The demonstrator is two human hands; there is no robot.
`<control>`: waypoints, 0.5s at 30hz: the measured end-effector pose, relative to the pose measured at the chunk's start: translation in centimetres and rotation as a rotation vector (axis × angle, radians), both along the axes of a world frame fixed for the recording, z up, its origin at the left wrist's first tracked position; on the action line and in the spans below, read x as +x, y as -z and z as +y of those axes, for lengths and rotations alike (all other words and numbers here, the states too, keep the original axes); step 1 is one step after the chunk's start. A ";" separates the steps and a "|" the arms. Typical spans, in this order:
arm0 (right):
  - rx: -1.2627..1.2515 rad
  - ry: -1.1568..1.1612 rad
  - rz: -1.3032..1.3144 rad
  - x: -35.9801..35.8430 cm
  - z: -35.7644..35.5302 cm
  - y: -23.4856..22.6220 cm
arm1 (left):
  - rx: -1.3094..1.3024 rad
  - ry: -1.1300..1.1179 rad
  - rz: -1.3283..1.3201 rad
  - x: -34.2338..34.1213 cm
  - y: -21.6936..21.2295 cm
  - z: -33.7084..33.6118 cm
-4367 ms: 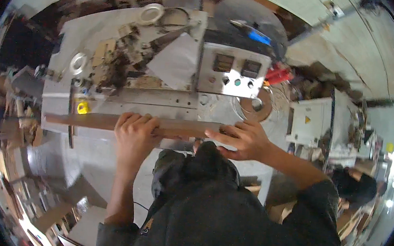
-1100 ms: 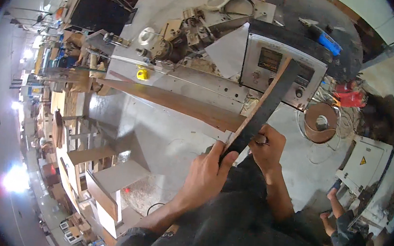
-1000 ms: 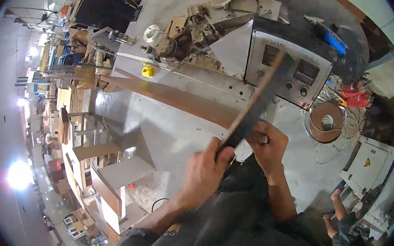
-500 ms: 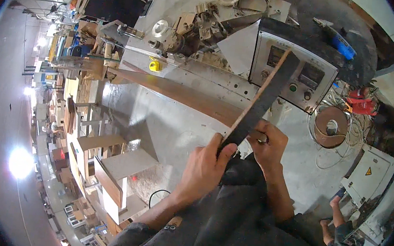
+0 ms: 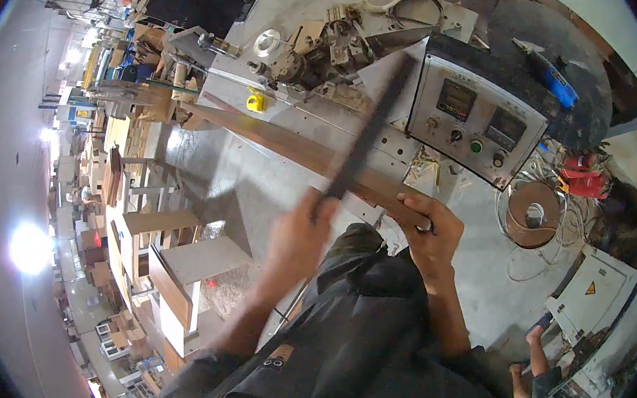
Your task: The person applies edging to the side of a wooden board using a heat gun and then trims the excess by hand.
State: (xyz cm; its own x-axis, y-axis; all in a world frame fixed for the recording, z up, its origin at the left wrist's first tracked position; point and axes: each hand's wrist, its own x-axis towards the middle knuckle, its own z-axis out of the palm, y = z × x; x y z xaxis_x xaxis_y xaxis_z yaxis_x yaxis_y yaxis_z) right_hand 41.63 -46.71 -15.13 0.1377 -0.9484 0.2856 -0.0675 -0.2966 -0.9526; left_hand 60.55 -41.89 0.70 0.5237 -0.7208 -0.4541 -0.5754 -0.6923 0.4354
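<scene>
My left hand (image 5: 300, 228) is closed round the near end of a long flat strip (image 5: 375, 124), dark-faced and smeared by motion. The strip slants up and away, crossing above a long narrow brown wooden board (image 5: 292, 149). That board runs from the far left to my right hand (image 5: 434, 229), whose fingers grip its near right end. A ring shows on one of the right-hand fingers. Whether the strip touches the board's edge, I cannot tell.
Beyond the board is a pale machine table (image 5: 227, 75) with metal fittings and a yellow tape measure (image 5: 255, 101). A control box (image 5: 476, 114) stands at right, near a brown edging roll (image 5: 533, 212) and cables. Furniture panels (image 5: 172, 285) stand left; another person's legs (image 5: 537, 358) show lower right.
My left hand has swung left with the strip, away from the control box. My right hand stays near the board's end, its fingers now plainly seen on it.
</scene>
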 end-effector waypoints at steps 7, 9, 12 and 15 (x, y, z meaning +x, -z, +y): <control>0.029 -0.015 0.086 -0.2 0.4 0.1 | -0.171 0.193 0.012 -1.9 0.6 1.4; 0.069 -0.016 -0.024 0.2 0.3 0.5 | -0.135 0.104 0.062 0.9 1.0 1.0; 0.006 0.014 -0.015 0.4 0.4 0.8 | -0.152 0.077 -0.075 4.2 1.5 0.7; 0.011 0.020 0.033 0.4 0.4 0.7 | -0.234 0.043 -0.174 7.4 1.7 -0.4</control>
State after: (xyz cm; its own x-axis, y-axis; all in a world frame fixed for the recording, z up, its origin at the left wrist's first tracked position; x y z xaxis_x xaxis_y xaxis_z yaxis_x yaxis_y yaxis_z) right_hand 42.02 -46.26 -15.86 0.1273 -0.9543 0.2704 -0.1046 -0.2840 -0.9531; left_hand 67.96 -42.26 -1.01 0.5460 -0.8186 -0.1786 -0.6820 -0.5580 0.4727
